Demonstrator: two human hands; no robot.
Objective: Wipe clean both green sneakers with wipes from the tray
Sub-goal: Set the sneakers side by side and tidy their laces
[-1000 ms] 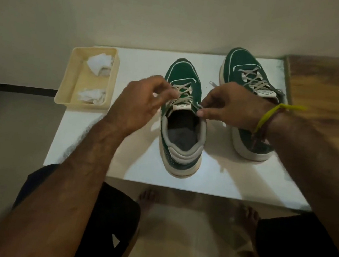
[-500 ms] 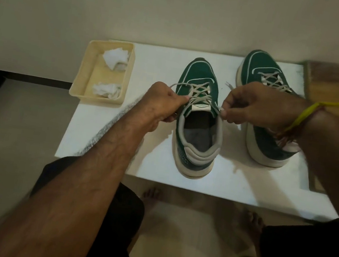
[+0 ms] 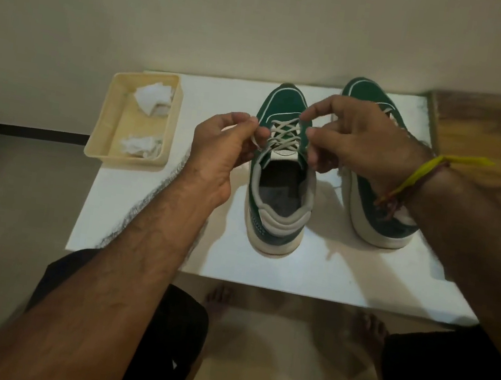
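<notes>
Nearest, two bare forearms reaching out over dark-clothed knees and bare feet toward a low white table point(image 3: 263, 272).

At the table's middle, heel toward the camera, the near green sneaker point(image 3: 276, 200), upright, mouth open, laces point(image 3: 284, 132) loose across the tongue. Left hand point(image 3: 221, 147) beside its left flank, thumb and forefinger pinched on one lace end. Right hand point(image 3: 356, 140) above its right flank, fingers curled; probably pinching the other lace end, though blurred and hard to confirm. Yellow band point(image 3: 418, 175) at that wrist. No wipe in either hand.

Just right of it and apart from it, the second green sneaker point(image 3: 380, 221), also upright, mostly hidden behind the right hand and wrist; only toe and pale sole edge clear.

Farther left, toward the back corner, the cream tray point(image 3: 97, 136) with two crumpled white wipes point(image 3: 152, 100), one at the far end, one at the near end point(image 3: 141, 145), lying apart. Whether used or fresh, impossible to tell.

Judged by this: wiping not in hand at present, only lace handling on the near shoe. No dirt visible on either upper in this dim light, so cleaned or not cannot be read. Likely left: picking up a wipe, then both shoes, or at least the second.
</notes>
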